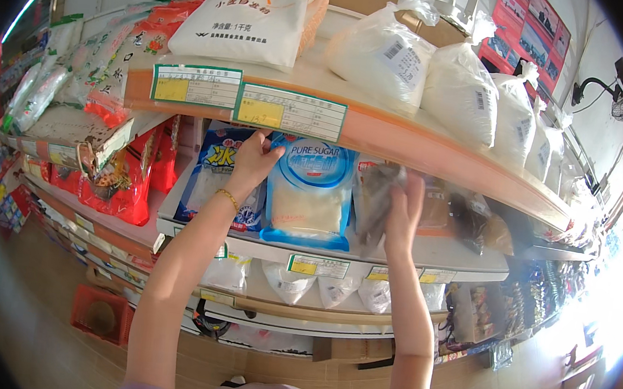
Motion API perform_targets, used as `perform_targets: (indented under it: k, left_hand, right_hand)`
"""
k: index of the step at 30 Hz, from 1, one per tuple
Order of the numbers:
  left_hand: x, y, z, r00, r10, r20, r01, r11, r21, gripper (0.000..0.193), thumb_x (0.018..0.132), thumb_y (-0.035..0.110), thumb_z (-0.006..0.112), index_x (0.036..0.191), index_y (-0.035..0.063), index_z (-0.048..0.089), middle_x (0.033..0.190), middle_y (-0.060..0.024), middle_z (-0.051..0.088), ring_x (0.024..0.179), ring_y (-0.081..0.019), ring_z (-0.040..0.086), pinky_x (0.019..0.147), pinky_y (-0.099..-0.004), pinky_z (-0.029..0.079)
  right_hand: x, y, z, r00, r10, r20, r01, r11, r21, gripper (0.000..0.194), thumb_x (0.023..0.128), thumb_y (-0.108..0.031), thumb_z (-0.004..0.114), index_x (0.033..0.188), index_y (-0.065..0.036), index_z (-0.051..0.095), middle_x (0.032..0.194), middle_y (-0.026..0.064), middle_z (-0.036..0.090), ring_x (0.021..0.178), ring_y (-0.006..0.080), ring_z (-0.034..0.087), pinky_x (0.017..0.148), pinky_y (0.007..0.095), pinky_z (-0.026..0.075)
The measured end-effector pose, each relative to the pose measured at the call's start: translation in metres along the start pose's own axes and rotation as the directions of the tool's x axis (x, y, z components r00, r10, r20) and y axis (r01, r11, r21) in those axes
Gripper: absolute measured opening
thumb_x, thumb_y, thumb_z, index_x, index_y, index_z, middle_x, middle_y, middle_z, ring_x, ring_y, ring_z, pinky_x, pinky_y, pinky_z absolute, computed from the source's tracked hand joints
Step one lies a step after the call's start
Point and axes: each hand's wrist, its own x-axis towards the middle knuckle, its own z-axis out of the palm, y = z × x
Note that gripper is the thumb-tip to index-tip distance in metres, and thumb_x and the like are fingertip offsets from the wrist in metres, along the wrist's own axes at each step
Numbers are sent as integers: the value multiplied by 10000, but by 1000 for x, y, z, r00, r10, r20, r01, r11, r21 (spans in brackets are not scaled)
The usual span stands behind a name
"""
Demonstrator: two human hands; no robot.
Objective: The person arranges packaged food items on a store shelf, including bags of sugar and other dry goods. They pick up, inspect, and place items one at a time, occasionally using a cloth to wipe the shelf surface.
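Observation:
On the shelf stands a blue-and-white plastic bag of white sugar (311, 194), upright with its clear window facing me. My left hand (254, 161) is at its upper left corner, thumb over the edge and fingers curled beneath the shelf above. A dark blue bag of rock sugar (205, 184) is partly behind my left wrist. To the right, my right hand (407, 204) is blurred, against the right side of a greyish plastic packet (379, 204). That packet is blurred too and tilted; its contents are unclear. A pale printed bag (364, 180) is partly covered by it.
Overhead, an orange-edged shelf (407, 139) carries a white flour bag (244, 16) and several knotted bags of white powder (384, 55). Brown and dark bags (469, 218) lie farther right. Red packages (121, 182) are on the left. A red basket (100, 315) stands below.

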Motion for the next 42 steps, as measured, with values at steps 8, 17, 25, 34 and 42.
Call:
perform_targets:
  k: [8, 17, 25, 34, 42]
  left_hand:
    - [-9, 29, 16, 940, -215, 266, 339, 485, -806, 288, 881, 268, 478, 1086, 69, 515, 1055, -37, 560, 964, -135, 515, 814, -271, 428]
    - [-10, 1, 21, 949, -109, 295, 311, 455, -834, 411, 919, 389, 355, 1193, 96, 444, 1198, -47, 490, 1098, -168, 463, 927, -328, 378]
    - [7, -1, 16, 711, -400, 578, 691, 248, -678, 584, 878, 406, 438, 1323, 45, 328, 1353, -115, 343, 1228, -249, 352, 1007, -396, 290]
    - [-8, 16, 23, 802, -458, 383, 575, 421, -701, 592, 904, 425, 360, 1360, 68, 244, 1397, -104, 255, 1269, -255, 277, 1035, -388, 236]
    - [6, -17, 14, 822, -389, 417, 566, 468, -679, 590, 906, 433, 355, 1350, 55, 264, 1382, -109, 285, 1253, -260, 305, 1024, -404, 258]
  right_hand:
    - [13, 3, 93, 843, -201, 499, 328, 927, -181, 323, 756, -44, 532, 1078, -58, 537, 902, 107, 567, 909, 238, 501, 818, 359, 385]
    - [4, 30, 113, 709, -387, 589, 688, 562, -459, 374, 782, -171, 511, 1149, -101, 498, 1046, 124, 547, 997, 272, 495, 837, 386, 379]
    - [25, 72, 123, 876, -465, 129, 454, 703, -547, 353, 672, -171, 551, 1004, -53, 578, 1207, 206, 430, 1197, 372, 321, 1010, 426, 265]
    - [23, 83, 113, 948, -229, 221, 292, 904, -314, 200, 647, -99, 540, 818, 3, 561, 1022, 198, 455, 929, 355, 451, 780, 405, 411]
    - [23, 83, 115, 805, -445, 392, 571, 759, -312, 127, 576, -133, 584, 675, -55, 592, 778, 124, 521, 828, 311, 480, 705, 369, 420]
